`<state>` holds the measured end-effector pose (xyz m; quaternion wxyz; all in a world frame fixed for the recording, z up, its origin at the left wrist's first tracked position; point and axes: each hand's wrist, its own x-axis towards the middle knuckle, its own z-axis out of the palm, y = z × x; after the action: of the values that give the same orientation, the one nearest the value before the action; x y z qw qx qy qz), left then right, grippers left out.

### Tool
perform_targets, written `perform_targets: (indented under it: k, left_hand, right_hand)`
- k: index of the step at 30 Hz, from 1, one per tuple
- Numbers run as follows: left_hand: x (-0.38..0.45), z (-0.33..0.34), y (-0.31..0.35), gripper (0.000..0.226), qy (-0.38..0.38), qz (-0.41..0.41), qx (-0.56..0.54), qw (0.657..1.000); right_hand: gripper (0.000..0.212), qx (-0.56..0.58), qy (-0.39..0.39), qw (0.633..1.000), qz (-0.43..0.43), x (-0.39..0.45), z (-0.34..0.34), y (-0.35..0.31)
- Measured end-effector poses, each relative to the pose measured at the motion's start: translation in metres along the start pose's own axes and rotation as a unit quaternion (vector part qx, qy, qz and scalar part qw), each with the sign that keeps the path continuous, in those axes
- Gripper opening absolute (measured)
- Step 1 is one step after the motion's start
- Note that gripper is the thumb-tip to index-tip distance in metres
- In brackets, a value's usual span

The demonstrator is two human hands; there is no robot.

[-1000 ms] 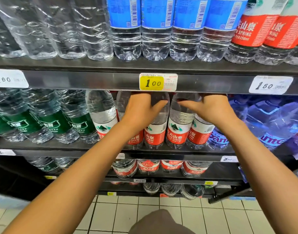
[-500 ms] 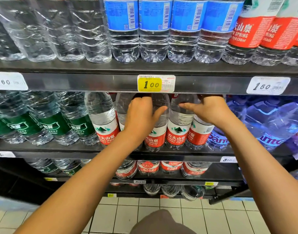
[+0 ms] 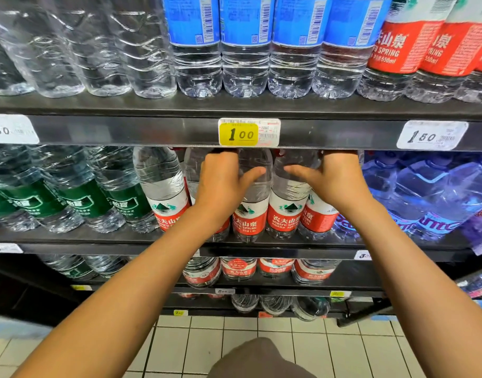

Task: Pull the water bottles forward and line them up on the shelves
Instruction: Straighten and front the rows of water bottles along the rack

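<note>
Both hands are up on the middle shelf (image 3: 103, 238), reaching into the red-label bottles just under the yellow price tag (image 3: 238, 135).

Left hand (image 3: 220, 181): fingers go over the top of a red-label bottle (image 3: 192, 170), whose lower half is hidden behind the wrist. Fingertips disappear under the upper shelf edge (image 3: 152, 130), so whether they curl on the neck cannot be told. Thumb sticks out to the right, lying across the shoulder of the next bottle (image 3: 252, 211).

Right hand (image 3: 334, 181): fingers hooked over the top of the rightmost red-label bottle (image 3: 317, 216), fingertips again hidden by the shelf edge. Thumb points left across the upper body of a neighbouring bottle (image 3: 284, 214). Whether it is a real grip or only contact cannot be told.

Thumbs point toward each other, close but apart, with the two middle bottles below them and between the hands.

One more red-label bottle (image 3: 163, 186) stands just left of the left hand, untouched. Further left of it, green-label bottles (image 3: 78, 197). Right of the right hand, large blue jugs (image 3: 425, 197).

Above the hands on the upper shelf: clear bottles, blue-label bottles (image 3: 245, 45), and small red-label ones (image 3: 403, 42) to the upper right. Below the forearms, another shelf holds more red-label bottles (image 3: 238, 268).
</note>
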<state>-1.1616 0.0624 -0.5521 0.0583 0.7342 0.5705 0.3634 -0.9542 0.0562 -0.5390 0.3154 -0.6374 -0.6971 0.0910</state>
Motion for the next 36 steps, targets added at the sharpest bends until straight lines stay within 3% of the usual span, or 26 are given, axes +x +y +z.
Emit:
perform_targets:
  k: [9, 22, 27, 36]
  left_hand:
    - [0.002, 0.004, 0.003, 0.053, 0.024, 0.005, 0.053, 0.998]
    - [0.004, 0.003, 0.007, 0.052, 0.021, 0.027, 0.088, 0.996]
    - [0.004, 0.007, 0.008, 0.054, 0.019, 0.018, 0.098, 0.995]
    - [0.003, 0.006, 0.008, 0.049, -0.003, 0.016, 0.092, 0.996]
  right_hand:
    - [0.050, -0.006, -0.044, 0.999, 0.024, 0.005, -0.010, 0.003]
    - [0.048, -0.071, -0.020, 0.997, 0.028, 0.001, -0.007, -0.012]
    - [0.061, -0.121, -0.012, 0.992, 0.022, 0.001, -0.002, -0.012]
    - [0.053, -0.057, 0.037, 0.998, 0.009, -0.004, 0.003, -0.006]
